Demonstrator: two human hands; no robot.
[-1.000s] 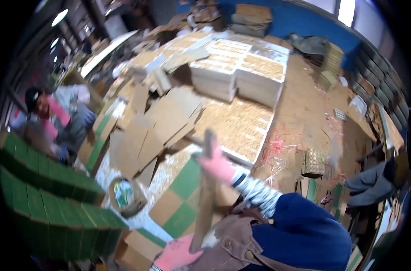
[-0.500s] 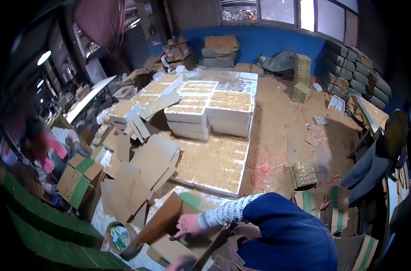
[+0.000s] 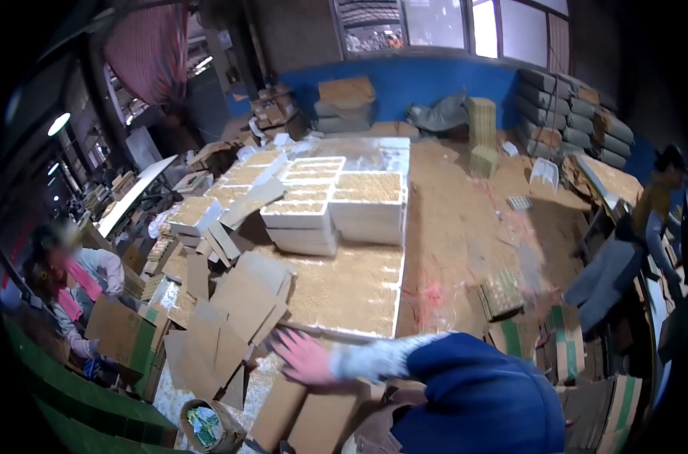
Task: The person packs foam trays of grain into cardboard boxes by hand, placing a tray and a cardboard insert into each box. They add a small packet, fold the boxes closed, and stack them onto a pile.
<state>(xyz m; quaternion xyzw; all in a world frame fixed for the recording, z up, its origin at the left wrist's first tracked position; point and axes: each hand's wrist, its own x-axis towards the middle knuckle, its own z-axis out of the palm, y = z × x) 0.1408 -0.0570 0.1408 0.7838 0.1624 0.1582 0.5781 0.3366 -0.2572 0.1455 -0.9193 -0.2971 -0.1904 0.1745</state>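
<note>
My right hand point(image 3: 305, 359) is open, its fingers spread and dark at the tips. It reaches from a patterned cuff and blue sleeve over the far side of a cardboard box point(image 3: 333, 416) in front of me. Two brown panels of the box lie side by side with a narrow gap between them. At the bottom edge, a small dark patch on the box may be fingertips of my left hand point(image 3: 286, 447); the rest of that hand is out of sight. Flat cardboard sheets point(image 3: 227, 321) lie just beyond my right hand.
A round tub point(image 3: 211, 425) with green-and-white packets stands left of the box. White foam trays point(image 3: 367, 216) of grainy filling stand ahead. A person point(image 3: 79, 284) handles a green-striped carton point(image 3: 121, 333) at left; another person point(image 3: 624, 242) stands at right. Egg trays point(image 3: 501, 296) lie on the floor.
My right hand has come up out of the box and spread its fingers. The box's inside no longer shows; brown panels face up. The left person's carton has turned, and the view has shifted.
</note>
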